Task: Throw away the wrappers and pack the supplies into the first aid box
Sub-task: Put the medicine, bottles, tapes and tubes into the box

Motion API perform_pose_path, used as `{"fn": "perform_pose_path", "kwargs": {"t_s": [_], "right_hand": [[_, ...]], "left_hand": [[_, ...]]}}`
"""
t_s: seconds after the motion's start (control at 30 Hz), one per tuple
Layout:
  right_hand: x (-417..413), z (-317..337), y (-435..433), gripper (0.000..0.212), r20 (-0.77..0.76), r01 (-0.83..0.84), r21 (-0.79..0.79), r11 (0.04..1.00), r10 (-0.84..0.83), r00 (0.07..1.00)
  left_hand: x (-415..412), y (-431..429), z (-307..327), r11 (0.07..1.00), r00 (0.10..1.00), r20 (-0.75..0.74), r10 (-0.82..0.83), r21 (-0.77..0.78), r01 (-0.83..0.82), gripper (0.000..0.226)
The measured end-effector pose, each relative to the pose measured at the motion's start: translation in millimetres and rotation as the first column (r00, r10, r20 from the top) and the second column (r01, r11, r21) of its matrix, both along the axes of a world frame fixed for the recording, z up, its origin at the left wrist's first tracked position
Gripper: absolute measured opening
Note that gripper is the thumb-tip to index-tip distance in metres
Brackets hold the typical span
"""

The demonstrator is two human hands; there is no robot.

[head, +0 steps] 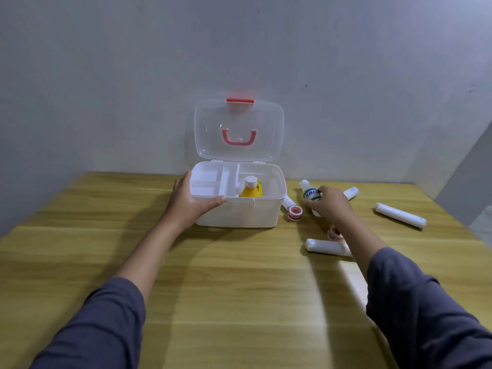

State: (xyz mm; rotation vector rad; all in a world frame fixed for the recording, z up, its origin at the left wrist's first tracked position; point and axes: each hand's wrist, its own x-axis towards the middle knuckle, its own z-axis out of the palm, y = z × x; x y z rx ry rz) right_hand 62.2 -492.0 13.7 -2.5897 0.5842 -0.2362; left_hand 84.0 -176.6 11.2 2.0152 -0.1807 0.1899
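The white first aid box (255, 213) stands open at the back of the wooden table, its clear lid (238, 130) upright against the wall. Inside, a white divided tray (213, 181) fills the left half and a yellow bottle (250, 189) stands in the right half. My left hand (190, 201) grips the box's front left corner. My right hand (328, 203) closes around a white bottle with a green and blue label (310, 193), just right of the box.
Loose on the table right of the box: a red-and-white tape roll (295, 213), a second tape roll (334, 233) partly behind my forearm, white bandage rolls (326, 247) (400, 215), and a white tube (351, 193) behind my right hand. Wall behind.
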Motion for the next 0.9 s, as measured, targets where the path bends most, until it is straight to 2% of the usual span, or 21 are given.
{"fn": "perform_pose_path", "kwargs": {"t_s": [0.1,0.17,0.23,0.33,0.43,0.5,0.6,0.7,0.8,0.9], "right_hand": [[1,5,3,0.034,0.017,0.028,0.117,0.993,-0.030,0.999],[-1,5,5,0.034,0.133,0.001,0.295,0.956,-0.042,0.990],[-7,8,12,0.037,0.277,-0.098,0.418,0.903,-0.024,0.960],[-12,19,21,0.040,0.455,-0.247,0.480,0.842,0.002,0.891],[-13,35,31,0.044,0.562,-0.377,0.504,0.777,0.037,0.827],[-15,47,43,0.047,0.619,-0.466,0.489,0.737,0.083,0.781],[-16,58,66,0.049,0.637,-0.525,0.397,0.753,0.186,0.749],[-12,51,83,0.051,0.561,-0.518,0.296,0.803,0.293,0.775],[-10,40,87,0.046,0.480,-0.493,0.127,0.861,0.381,0.790],[-11,43,91,0.045,0.408,-0.503,0.030,0.864,0.449,0.795]], "left_hand": [[-2,-2,2,1.000,1.000,0.015,0.003,-0.004,-0.003,0.095],[-3,-2,3,1.000,1.000,0.030,0.003,0.003,-0.003,0.090],[-3,-2,3,1.000,1.000,0.029,0.005,0.008,-0.005,0.091],[-3,-3,3,1.000,1.000,0.023,0.011,0.008,-0.011,0.093],[-4,-4,4,1.000,1.000,0.015,0.006,0.006,-0.006,0.094],[-3,-3,3,1.000,1.000,0.013,0.010,0.006,-0.010,0.092],[-4,-3,5,1.000,1.000,0.004,0.007,0.013,-0.007,0.095],[-2,-1,6,1.000,1.000,-0.027,-0.014,0.013,0.015,0.102],[1,0,4,0.999,1.000,-0.022,-0.015,0.028,0.015,0.092],[1,0,4,0.999,1.000,-0.018,-0.020,0.031,0.021,0.093]]}}
